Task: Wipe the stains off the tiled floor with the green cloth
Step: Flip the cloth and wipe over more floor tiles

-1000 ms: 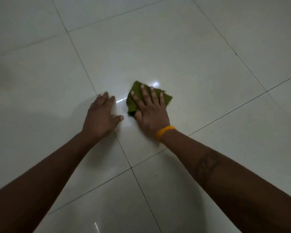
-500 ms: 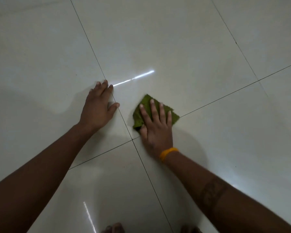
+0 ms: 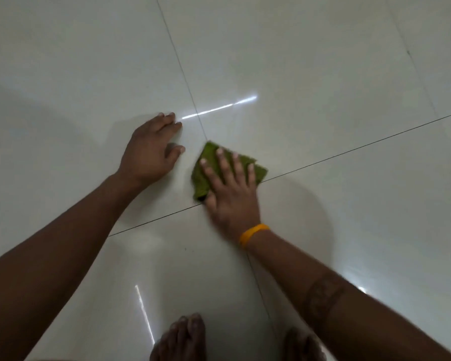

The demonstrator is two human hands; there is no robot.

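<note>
A crumpled green cloth (image 3: 202,178) lies on the glossy white tiled floor (image 3: 323,87), right where four tiles meet. My right hand (image 3: 232,194), with an orange band at the wrist, presses flat on the cloth with straight, spread fingers and covers its middle. My left hand (image 3: 151,152) rests flat on the tile just left of the cloth, fingers straight, a small gap from it. No stain is plain to see near the cloth.
Dark grout lines (image 3: 349,149) cross under the cloth. Bright light streaks (image 3: 219,109) reflect off the tiles. My two bare feet (image 3: 182,340) show at the bottom edge, close below my arms.
My right hand has slid the cloth toward me, from the far tile down to the grout crossing. The view tilted down, so my feet now show. My left hand stays flat on the floor.
</note>
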